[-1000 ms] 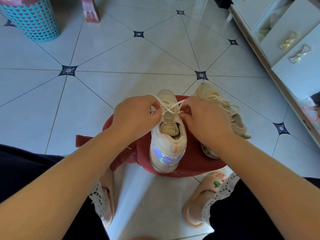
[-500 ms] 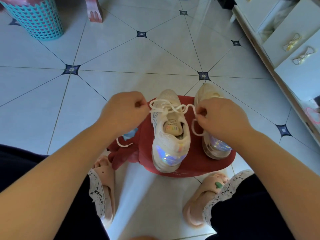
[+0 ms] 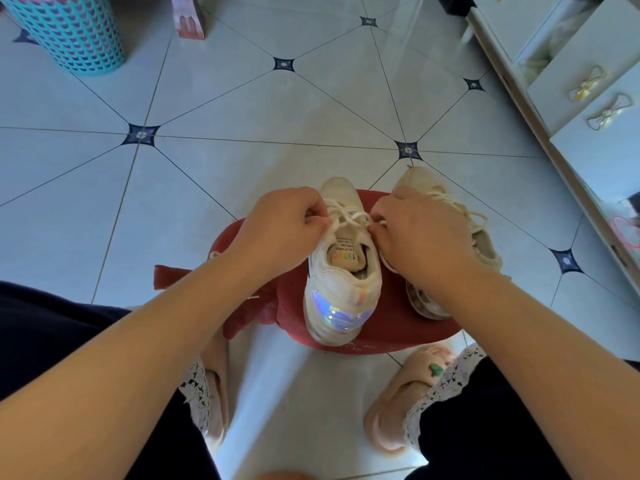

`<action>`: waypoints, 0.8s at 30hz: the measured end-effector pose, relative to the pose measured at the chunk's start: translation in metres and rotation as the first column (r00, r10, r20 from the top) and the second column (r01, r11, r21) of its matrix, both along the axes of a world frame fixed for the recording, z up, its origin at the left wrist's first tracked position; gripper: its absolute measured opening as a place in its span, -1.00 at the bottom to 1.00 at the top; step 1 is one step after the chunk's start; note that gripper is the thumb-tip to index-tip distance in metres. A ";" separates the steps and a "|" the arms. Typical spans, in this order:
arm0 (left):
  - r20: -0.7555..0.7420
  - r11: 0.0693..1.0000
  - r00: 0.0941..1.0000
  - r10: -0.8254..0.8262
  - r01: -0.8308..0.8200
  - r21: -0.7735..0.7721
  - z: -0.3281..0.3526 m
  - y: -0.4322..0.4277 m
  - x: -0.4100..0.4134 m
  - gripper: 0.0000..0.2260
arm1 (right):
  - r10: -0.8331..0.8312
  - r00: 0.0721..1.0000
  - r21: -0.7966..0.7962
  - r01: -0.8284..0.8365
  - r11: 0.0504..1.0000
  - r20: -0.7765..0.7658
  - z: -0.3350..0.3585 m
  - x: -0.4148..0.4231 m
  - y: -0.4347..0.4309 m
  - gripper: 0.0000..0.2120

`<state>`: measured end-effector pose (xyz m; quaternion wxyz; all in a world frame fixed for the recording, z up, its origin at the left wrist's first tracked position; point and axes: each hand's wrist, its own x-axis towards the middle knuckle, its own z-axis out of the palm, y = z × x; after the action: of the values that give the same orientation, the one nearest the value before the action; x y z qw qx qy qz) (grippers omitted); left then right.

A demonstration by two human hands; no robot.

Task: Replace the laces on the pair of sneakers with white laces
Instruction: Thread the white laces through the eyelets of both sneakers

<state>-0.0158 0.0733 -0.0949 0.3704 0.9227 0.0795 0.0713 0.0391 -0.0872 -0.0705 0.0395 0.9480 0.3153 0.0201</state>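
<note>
Two cream sneakers stand on a red round stool (image 3: 388, 327). The near sneaker (image 3: 341, 289) has an iridescent heel patch and a white lace (image 3: 349, 216) crossed over its tongue. My left hand (image 3: 287, 225) pinches the lace's left end beside the tongue. On the right side, my right hand (image 3: 422, 233) grips the other end, its fingertips almost touching the left hand's. Behind the right hand lies the second sneaker (image 3: 481, 237), partly hidden, with its lace loose.
A red cloth (image 3: 180, 277) hangs off the stool's left side. My feet in pink slippers (image 3: 405, 403) rest on the tiled floor below. A turquoise basket (image 3: 69, 32) stands far left, a white drawer cabinet (image 3: 588, 98) along the right.
Half a second ago my hands were pulled apart with the lace stretched between them. Now both have come back together over the sneaker's tongue.
</note>
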 end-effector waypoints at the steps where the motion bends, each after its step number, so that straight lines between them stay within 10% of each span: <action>1: -0.008 1.000 1.000 0.011 -0.011 0.007 0.000 0.000 0.000 -0.94 | 0.001 1.000 -0.031 0.000 1.000 0.015 0.001 -0.001 0.000 -0.84; 10: -0.169 0.993 0.979 0.117 -0.113 0.033 0.015 0.025 -0.011 -0.90 | -0.209 0.978 -0.142 0.206 0.968 -0.008 0.013 0.008 -0.017 -0.88; 17: -0.145 0.995 0.988 -0.048 0.034 -0.094 0.003 0.005 0.001 -0.89 | -0.049 0.952 0.175 0.106 0.979 -0.304 0.009 0.009 -0.004 -0.82; 24: -0.095 0.996 0.995 0.030 -0.022 0.083 0.008 0.021 -0.002 -0.88 | -0.153 0.982 -0.064 0.147 0.987 -0.106 0.014 0.011 -0.011 -0.88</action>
<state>-0.0180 0.0943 -0.0864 0.3271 0.9383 0.1064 0.0347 0.0498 -0.0978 -0.0568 0.0500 0.9672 0.2450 -0.0443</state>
